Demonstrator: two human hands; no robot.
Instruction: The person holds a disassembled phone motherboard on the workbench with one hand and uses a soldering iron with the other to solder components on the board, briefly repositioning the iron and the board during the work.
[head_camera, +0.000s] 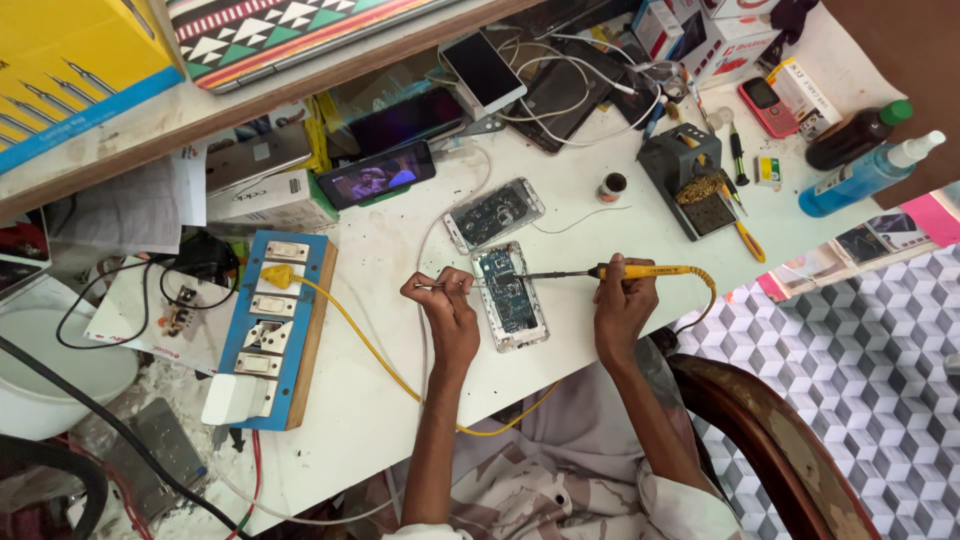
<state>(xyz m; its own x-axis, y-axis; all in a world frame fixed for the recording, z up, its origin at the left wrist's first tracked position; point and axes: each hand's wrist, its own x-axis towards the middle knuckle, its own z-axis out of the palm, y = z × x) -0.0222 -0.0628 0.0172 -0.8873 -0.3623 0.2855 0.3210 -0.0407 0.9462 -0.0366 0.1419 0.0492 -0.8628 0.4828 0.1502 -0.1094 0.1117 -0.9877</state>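
Right hand (622, 305) closed around yellow soldering iron (640, 271), tip reaching opened phone (511, 295) lying flat on white table (380, 400). Left hand (447, 308) pinches tweezers (440, 287) at board edge, likely steadying part. Second opened phone (493, 213) just behind. Grey stand (690, 180) holds brass cleaning wool (700, 188).

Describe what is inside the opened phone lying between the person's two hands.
Inside the opened phone a blue-green circuit board with small components shows. The soldering iron tip and the left hand's thin tool reach its top end. Anything beneath the board is covered.
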